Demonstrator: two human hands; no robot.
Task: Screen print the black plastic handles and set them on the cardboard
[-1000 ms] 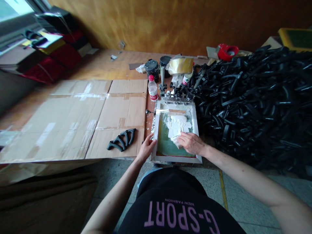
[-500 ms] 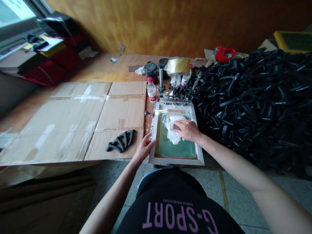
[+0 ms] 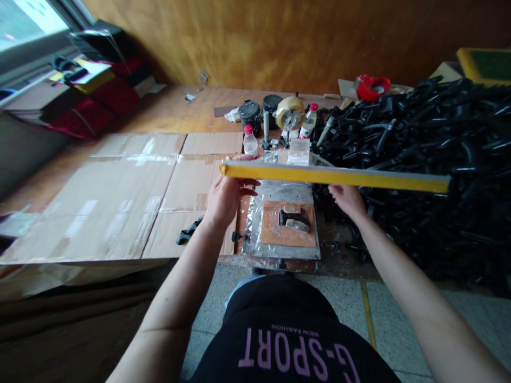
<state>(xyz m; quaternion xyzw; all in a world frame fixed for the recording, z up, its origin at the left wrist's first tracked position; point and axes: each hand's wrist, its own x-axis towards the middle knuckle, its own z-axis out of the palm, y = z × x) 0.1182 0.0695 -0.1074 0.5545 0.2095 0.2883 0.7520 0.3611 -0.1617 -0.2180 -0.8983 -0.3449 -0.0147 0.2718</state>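
Note:
A screen printing frame (image 3: 335, 175) is tilted up and seen edge-on, as a long bar with a yellow face and grey top. At its left end my left hand (image 3: 223, 199) is closed round the edge, some fingers above and some below. My right hand (image 3: 349, 201) is just under the bar, right of its middle; its fingertips are partly behind the frame, and anything in them is hidden. Beneath the frame, a curved black plastic part (image 3: 294, 217) rests on a wooden block (image 3: 271, 229), which sits on a metal base plate (image 3: 255, 251).
Black plastic parts (image 3: 399, 223) are heaped on the right. A few similar parts (image 3: 187, 232) lie on the cardboard (image 3: 131, 186) at left. Behind the press stand bottles (image 3: 250, 142), dark tubs (image 3: 249, 114) and a roll of tape (image 3: 290, 113). A red tape dispenser (image 3: 371, 88) is farther back.
The screen frame has swung up from lying flat, uncovering the block and black part. My left hand has moved up with it; my right hand has left its top face. The white rag is out of sight.

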